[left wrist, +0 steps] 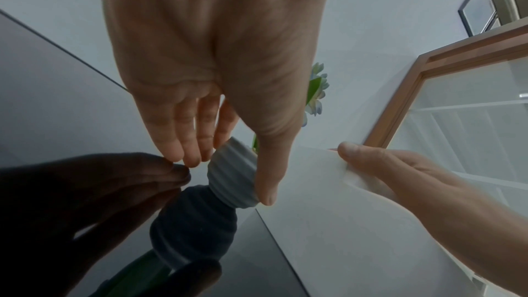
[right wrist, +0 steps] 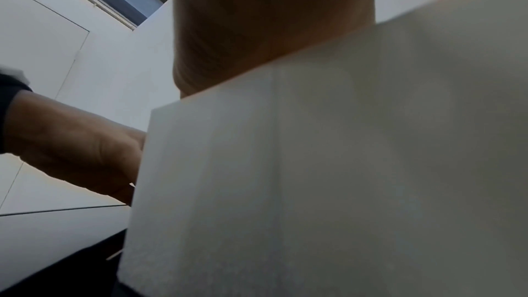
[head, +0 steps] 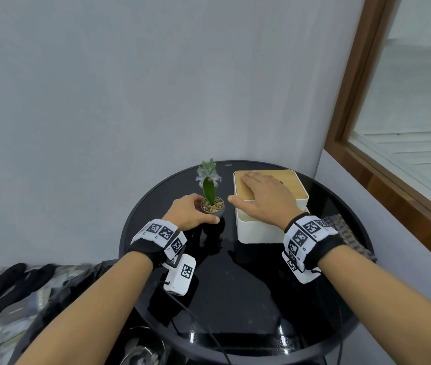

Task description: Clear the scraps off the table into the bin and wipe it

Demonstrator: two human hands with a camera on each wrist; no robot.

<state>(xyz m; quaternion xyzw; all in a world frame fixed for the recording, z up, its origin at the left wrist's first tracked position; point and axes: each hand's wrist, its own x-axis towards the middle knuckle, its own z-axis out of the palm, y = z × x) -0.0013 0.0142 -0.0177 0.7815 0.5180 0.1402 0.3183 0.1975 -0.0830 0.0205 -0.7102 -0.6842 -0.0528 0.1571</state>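
Note:
A round glossy black table (head: 235, 285) stands in a corner. On it is a small plant in a ribbed grey pot (head: 213, 208). My left hand (head: 196, 212) grips that pot (left wrist: 231, 175), with the fingers on its left and the thumb along its near side. To the right is a white tissue box (head: 261, 230) with a wooden lid. My right hand (head: 259, 196) lies flat on the lid, fingers straight, thumb spread over the left edge. The box (right wrist: 314, 166) fills the right wrist view. No loose scraps show on the table.
A checked cloth (head: 348, 233) lies at the table's right edge, partly under my right wrist. A dark bin (head: 140, 346) shows below the table's near left edge. Black slippers (head: 11, 285) lie on the floor at left. Walls and a wood-framed window (head: 354, 101) close in behind and right.

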